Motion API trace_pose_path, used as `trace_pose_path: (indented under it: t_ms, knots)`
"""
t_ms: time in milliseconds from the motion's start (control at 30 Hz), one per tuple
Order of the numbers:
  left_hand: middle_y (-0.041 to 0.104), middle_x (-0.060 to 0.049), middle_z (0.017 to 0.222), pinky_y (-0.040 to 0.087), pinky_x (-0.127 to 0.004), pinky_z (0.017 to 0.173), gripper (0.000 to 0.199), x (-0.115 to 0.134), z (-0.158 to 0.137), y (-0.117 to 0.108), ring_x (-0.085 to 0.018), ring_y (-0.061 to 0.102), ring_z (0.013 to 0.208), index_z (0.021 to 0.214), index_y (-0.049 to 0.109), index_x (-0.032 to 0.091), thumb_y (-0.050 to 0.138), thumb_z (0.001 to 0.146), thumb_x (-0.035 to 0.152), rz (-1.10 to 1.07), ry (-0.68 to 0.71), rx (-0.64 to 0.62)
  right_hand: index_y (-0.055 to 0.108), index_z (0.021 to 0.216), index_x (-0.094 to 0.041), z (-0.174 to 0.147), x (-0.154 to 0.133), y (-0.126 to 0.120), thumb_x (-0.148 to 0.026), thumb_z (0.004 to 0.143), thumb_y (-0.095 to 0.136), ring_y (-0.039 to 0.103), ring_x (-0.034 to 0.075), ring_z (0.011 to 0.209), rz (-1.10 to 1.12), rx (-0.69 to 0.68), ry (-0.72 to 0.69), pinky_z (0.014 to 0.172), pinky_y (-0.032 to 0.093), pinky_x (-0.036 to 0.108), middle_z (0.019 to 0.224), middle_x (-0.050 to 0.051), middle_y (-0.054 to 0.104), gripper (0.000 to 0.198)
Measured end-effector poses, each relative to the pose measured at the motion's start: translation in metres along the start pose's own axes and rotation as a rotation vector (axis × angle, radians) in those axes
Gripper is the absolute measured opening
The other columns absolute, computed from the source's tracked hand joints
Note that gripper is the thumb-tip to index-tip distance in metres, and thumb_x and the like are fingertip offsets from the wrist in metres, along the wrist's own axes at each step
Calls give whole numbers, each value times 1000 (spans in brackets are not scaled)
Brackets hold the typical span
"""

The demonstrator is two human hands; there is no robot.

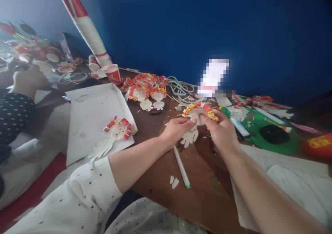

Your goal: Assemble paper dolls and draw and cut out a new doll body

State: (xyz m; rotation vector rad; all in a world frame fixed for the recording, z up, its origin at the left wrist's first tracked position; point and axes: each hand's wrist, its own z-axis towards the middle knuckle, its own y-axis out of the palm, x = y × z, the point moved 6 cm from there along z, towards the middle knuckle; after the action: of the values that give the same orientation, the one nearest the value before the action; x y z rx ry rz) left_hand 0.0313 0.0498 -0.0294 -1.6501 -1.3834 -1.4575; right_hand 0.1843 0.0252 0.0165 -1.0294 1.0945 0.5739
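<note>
Between my two hands, a little above the brown table, is a paper doll (194, 118) with curled red and yellow paper strips round its head and a white cut-out body below. My left hand (178, 130) pinches its left edge between thumb and fingers. On its right side, my right hand (223, 128) grips the head, thumb on the front. Under the doll lies a white marker with a green end (182, 168), beside small paper scraps (174, 182). A similar doll with red curls (118, 129) rests on the white box lid (85, 113) to the left.
Several finished-looking dolls (147, 88) are heaped at the back, near a coiled cable (178, 88) and a paper cup (112, 74). A leaning stack of cups (88, 29) rises behind. Green material (280, 137) and white sheets (290, 171) lie right. A co-worker's hands (28, 74) are at left.
</note>
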Motion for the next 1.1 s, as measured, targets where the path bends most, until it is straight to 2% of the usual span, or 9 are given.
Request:
trace_pose_path:
  t_ms: [100,267,433,600,700,867,1000,1100]
  knots:
    - [47,5,52,22,-22,44,41,2,-2,0,-5,34,43,68,61,15,74,66,54,3,-6,47,66,82,-20,-1,1,1,-50,69,70,55,16,60,1,9,-12,59,43,30,67,0,62,33]
    - [50,3,55,28,-22,46,36,2,-1,-1,-5,39,46,68,62,14,76,65,47,-69,12,72,69,88,-20,-1,8,4,-55,70,67,58,18,62,69,-29,-16,56,46,30,67,1,65,40]
    - [52,2,55,30,-22,47,31,-1,1,-2,-6,42,47,67,62,14,75,66,42,-102,29,96,71,97,-22,-5,15,17,-61,75,62,61,20,59,227,-156,107,49,43,30,70,3,69,46]
    - [53,2,53,32,-22,47,27,2,1,-6,-6,43,46,65,61,14,75,67,37,-153,45,155,71,103,-26,-13,10,32,-56,73,68,63,20,66,373,-303,175,44,38,26,84,3,72,42]
    - [58,1,57,37,-22,51,28,3,2,-7,-8,48,49,67,63,13,76,66,39,-187,66,154,72,97,-24,-16,9,34,-48,68,75,63,19,71,356,-293,161,50,42,26,90,3,73,37]
    - [63,0,64,41,-21,56,34,3,4,-6,-8,53,54,73,67,14,75,67,46,-186,98,114,72,94,-24,-15,9,30,-45,67,77,64,19,73,310,-222,127,57,46,29,87,2,73,35]
    - [66,-2,72,45,-22,63,35,2,5,-6,-10,57,63,81,69,13,72,72,47,-145,125,89,72,96,-25,-16,3,29,-41,68,76,67,22,88,354,-218,88,78,51,36,94,2,74,32]
    - [64,-2,70,45,-23,64,34,1,5,-5,-11,57,64,82,68,13,68,76,47,-139,135,79,72,95,-26,-18,-2,28,-40,68,76,68,23,90,354,-195,96,83,51,38,94,1,75,30]
